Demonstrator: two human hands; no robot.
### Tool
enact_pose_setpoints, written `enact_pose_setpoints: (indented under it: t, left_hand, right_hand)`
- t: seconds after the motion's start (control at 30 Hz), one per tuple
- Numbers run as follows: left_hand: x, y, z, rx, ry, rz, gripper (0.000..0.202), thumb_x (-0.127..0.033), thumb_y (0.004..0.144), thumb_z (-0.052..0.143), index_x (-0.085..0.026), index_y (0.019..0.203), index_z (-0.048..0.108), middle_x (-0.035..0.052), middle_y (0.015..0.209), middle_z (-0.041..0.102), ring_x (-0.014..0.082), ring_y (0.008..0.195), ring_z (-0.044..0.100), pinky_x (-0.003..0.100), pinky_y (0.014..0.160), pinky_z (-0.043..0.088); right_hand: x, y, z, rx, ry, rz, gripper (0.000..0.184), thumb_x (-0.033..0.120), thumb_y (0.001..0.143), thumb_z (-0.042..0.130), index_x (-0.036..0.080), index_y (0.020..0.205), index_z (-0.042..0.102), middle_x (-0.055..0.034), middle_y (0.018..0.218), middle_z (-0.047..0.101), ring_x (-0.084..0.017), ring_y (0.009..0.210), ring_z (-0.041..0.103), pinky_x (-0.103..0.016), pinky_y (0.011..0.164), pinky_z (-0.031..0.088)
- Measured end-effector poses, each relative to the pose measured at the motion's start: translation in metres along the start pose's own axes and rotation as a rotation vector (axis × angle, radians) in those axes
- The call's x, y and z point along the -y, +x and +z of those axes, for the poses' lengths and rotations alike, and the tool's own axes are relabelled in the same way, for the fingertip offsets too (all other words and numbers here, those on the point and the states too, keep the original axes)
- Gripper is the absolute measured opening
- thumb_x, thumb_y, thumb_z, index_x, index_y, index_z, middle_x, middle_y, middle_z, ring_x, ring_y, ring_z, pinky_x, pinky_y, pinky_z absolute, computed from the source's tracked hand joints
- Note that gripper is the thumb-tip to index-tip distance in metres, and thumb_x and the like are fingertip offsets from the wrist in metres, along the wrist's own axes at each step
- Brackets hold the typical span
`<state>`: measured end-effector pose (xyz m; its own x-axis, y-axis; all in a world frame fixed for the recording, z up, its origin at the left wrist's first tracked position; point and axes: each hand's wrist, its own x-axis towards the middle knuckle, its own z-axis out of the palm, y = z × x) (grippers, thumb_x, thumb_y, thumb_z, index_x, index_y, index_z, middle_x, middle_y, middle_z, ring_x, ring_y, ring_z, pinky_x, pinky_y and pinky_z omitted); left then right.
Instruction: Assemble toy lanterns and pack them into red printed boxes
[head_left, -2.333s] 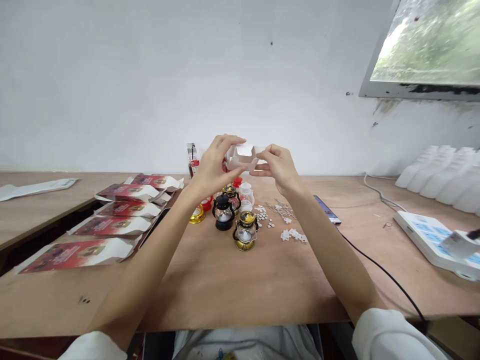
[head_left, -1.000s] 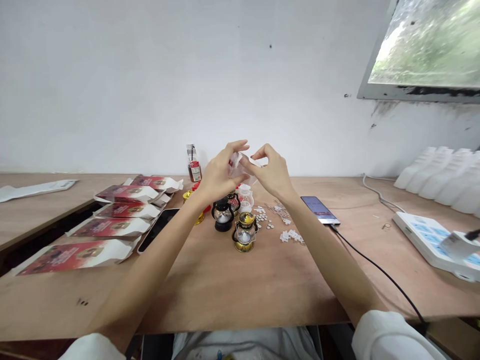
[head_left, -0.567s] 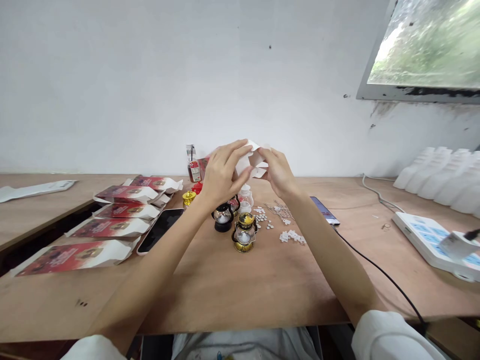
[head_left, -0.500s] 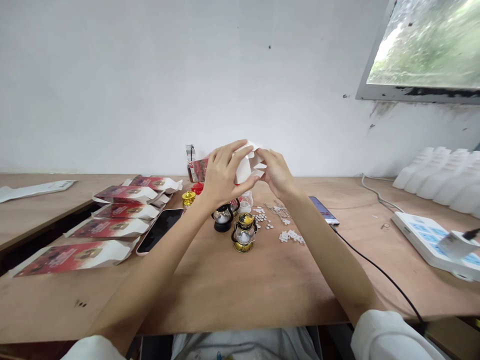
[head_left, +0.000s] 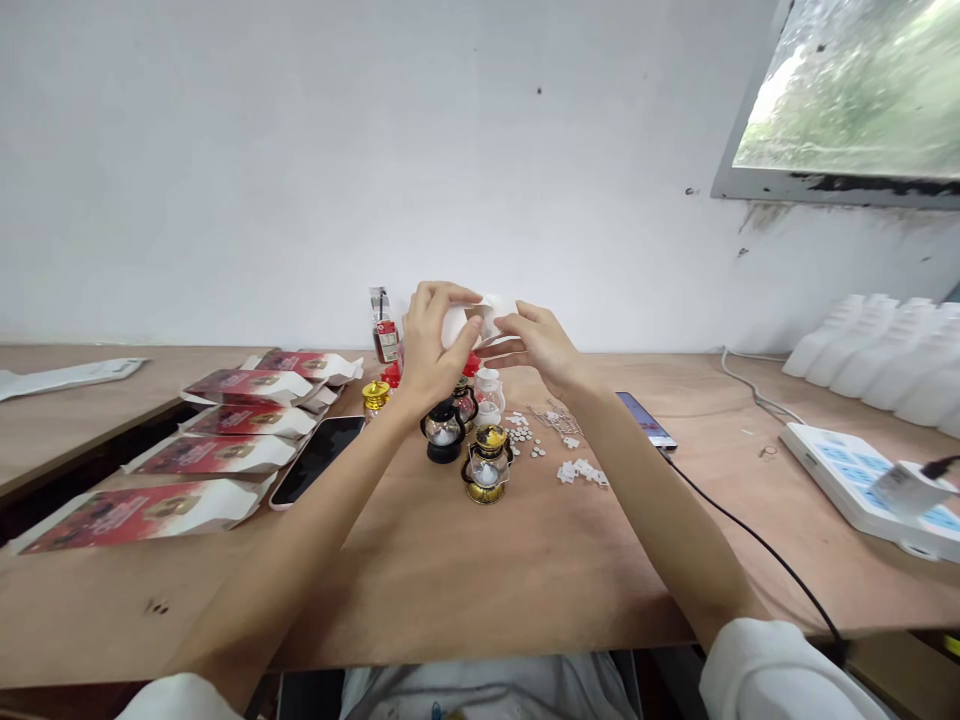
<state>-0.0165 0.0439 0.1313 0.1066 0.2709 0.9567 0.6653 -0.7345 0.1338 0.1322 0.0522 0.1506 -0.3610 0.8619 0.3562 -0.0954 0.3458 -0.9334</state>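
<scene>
Raised above the back of the table, a small carton (head_left: 454, 326) with white flaps is between my two hands. My left hand (head_left: 433, 345) grips its left side, fingers over the top and thumb across the front. At the flaps on the carton's right is my right hand (head_left: 546, 346), fingers bent against the cardboard. Below stand small toy lanterns: a black-and-gold lantern (head_left: 487, 465) nearest me, a black lantern (head_left: 443, 435), a white lantern (head_left: 490, 396) and a gold-topped lantern (head_left: 376, 396) partly behind my left arm.
Several flattened red-and-white cartons (head_left: 225, 450) lie at left, beside a dark phone (head_left: 319, 460). Button cells (head_left: 521, 438) and white plastic pieces (head_left: 581, 472) are scattered right of the lanterns. Another phone (head_left: 646, 420), a power strip (head_left: 862, 490) and white bottles (head_left: 885, 355) are further right.
The carton has turned and shifted slightly left with my left hand. My right hand's fingers have moved left across its flaps. The lanterns stay where they were.
</scene>
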Motion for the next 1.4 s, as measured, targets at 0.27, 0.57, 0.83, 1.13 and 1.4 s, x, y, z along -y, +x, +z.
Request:
enact_pose_setpoints:
  t: [0.27,0.57,0.83,1.13,1.4]
  left_hand:
    - [0.006,-0.005,0.002,-0.065,0.263,0.238,0.028,-0.035,0.078,0.056,-0.023,0.103,0.052,0.0079,0.109,0.053,0.0246,0.1,0.051,0.042,0.082,0.04]
    - [0.009,-0.002,-0.005,-0.158,0.219,0.279,0.013,-0.019,0.073,0.054,-0.024,0.085,0.05,0.0057,0.097,0.06,0.0234,0.091,0.056,0.042,0.077,0.045]
    - [0.019,-0.006,-0.006,-0.125,0.118,0.346,0.011,-0.026,0.082,0.042,-0.023,0.093,0.045,0.0082,0.1,0.063,0.0225,0.092,0.058,0.043,0.077,0.047]
    - [0.025,-0.007,-0.008,-0.132,0.018,0.357,0.022,-0.031,0.09,0.029,-0.025,0.103,0.046,0.0052,0.097,0.065,0.0187,0.085,0.061,0.037,0.071,0.049]
    - [0.024,-0.007,-0.009,-0.116,0.061,0.339,0.028,-0.034,0.092,0.025,-0.025,0.105,0.048,0.0052,0.094,0.065,0.0186,0.084,0.062,0.036,0.069,0.05]
  right_hand:
    - [0.002,-0.002,-0.006,0.115,-0.024,-0.15,0.031,0.046,0.086,0.046,0.029,0.111,0.052,0.0003,0.081,0.059,-0.012,0.066,0.06,-0.035,0.072,0.054]
    - [0.007,-0.008,-0.008,0.285,-0.02,-0.206,0.037,0.047,0.074,0.065,0.027,0.102,0.054,0.0014,0.082,0.064,-0.014,0.079,0.064,-0.033,0.077,0.054]
    - [0.009,-0.011,-0.002,0.209,-0.063,-0.211,0.035,0.043,0.068,0.069,0.023,0.088,0.048,0.0063,0.064,0.059,-0.012,0.066,0.062,-0.033,0.071,0.055]
    - [0.01,-0.013,0.003,0.155,-0.092,-0.173,0.031,0.036,0.067,0.069,0.021,0.08,0.045,0.006,0.057,0.058,-0.012,0.058,0.061,-0.035,0.069,0.054]
    - [0.006,-0.011,0.002,0.155,-0.175,-0.19,0.028,0.035,0.069,0.066,0.021,0.083,0.046,0.0058,0.057,0.059,-0.012,0.057,0.06,-0.037,0.07,0.053]
